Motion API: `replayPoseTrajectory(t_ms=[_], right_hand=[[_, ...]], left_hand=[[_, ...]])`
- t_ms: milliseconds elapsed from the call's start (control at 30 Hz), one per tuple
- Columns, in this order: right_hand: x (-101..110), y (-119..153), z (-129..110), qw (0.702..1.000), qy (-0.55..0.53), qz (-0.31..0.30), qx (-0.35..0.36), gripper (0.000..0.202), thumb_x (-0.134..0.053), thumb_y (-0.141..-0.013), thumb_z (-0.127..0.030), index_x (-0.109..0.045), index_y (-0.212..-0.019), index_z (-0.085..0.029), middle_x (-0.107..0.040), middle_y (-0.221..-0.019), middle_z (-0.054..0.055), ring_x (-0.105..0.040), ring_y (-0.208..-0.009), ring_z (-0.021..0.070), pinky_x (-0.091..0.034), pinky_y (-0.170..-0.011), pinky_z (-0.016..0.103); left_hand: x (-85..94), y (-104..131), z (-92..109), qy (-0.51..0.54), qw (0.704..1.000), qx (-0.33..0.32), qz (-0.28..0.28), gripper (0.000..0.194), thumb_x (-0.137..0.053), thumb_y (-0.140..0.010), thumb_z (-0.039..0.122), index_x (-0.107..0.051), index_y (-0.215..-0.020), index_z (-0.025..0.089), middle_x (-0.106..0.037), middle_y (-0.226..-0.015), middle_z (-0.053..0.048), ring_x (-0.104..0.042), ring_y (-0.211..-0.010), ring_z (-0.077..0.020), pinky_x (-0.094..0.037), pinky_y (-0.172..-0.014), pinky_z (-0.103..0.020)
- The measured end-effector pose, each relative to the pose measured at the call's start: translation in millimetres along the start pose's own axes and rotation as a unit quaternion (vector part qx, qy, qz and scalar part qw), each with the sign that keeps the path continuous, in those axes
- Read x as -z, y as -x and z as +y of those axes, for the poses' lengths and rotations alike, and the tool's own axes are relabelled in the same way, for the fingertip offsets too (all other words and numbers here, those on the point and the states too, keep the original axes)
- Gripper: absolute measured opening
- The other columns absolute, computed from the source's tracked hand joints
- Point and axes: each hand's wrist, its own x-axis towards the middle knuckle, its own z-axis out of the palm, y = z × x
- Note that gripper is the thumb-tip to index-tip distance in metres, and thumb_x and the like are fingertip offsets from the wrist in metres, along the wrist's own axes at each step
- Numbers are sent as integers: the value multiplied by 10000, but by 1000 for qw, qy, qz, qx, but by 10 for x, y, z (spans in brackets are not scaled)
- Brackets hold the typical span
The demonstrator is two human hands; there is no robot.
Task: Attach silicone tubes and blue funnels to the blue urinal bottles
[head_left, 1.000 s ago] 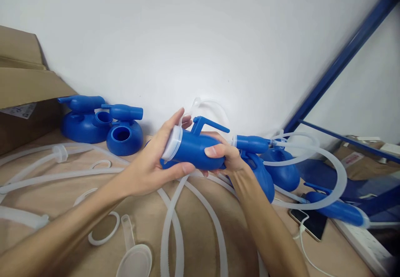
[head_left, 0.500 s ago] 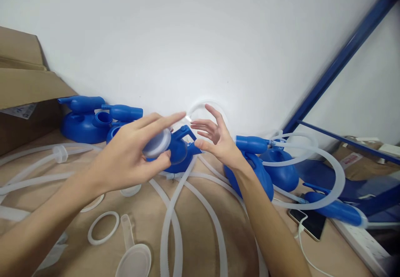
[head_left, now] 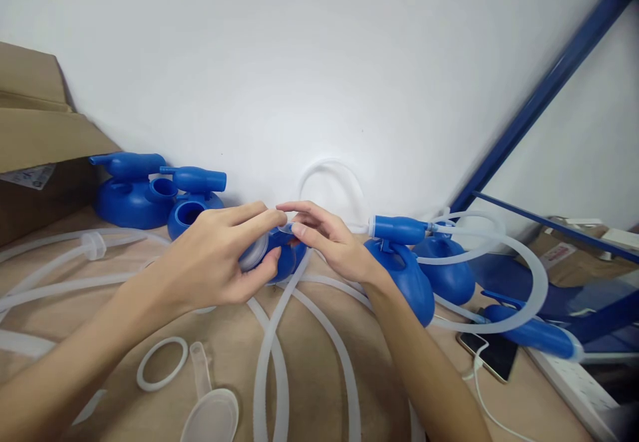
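Observation:
A blue plastic bottle [head_left: 285,263] with a whitish round lid [head_left: 254,253] stands in front of me, largely covered by my hands. My left hand [head_left: 217,252] curls around the lid from the left, thumb below and fingers above. From the right, my right hand [head_left: 329,239] pinches at the bottle's top, thumb and fingers together on a small translucent strap end [head_left: 285,227] beside the lid. Exactly how the strap meets the bottle is hidden by the fingers. Clear hoses [head_left: 272,349] run across the table just below the hands.
More blue bottles [head_left: 132,202] stand at left by a cardboard box [head_left: 34,129]. At right are a hose-fitted bottle [head_left: 402,282], a phone [head_left: 492,355] and a power strip [head_left: 572,385]. A white ring [head_left: 162,363] and a loose strapped lid [head_left: 212,415] lie in front.
My right hand has moved left and down from open in the air and closed its fingers at the bottle's top. My left hand has lowered slightly, its index finger now bent.

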Motion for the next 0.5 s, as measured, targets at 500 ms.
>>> replayPoseTrajectory(t_ms=[500], right_hand=[[-33, -56, 48, 998, -57, 5, -14, 259, -718, -897, -428, -664, -1018, -206, -664, -899, 5, -626, -775, 124, -561, -781, 288]], left_hand=[[-52, 16, -24, -49, 997, -43, 32, 207, -501, -922, 156, -672, -1040, 158, -690, -893, -80, -647, -708, -191, -477, -587, -301]])
